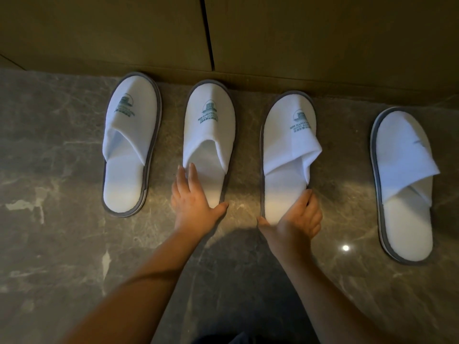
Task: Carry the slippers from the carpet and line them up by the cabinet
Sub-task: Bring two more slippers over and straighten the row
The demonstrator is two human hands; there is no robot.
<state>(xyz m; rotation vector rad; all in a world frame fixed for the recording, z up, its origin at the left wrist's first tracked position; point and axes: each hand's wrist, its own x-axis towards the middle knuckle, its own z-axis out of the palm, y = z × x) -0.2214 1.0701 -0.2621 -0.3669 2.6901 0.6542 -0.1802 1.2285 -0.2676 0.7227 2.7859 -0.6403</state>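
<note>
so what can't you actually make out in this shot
- Heel of the second slipper, head view: the left hand covers it.
- Heel of the third slipper: partly behind the right hand.
- Logo on the far right slipper: folded over, unreadable.
- Cabinet: top cut off by the frame.

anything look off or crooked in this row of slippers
Yes. The far right slipper sits apart from the other three, lower and tilted, with a wider gap. The third slipper leans, its top flap folded out sideways, right hand at its heel.
</note>
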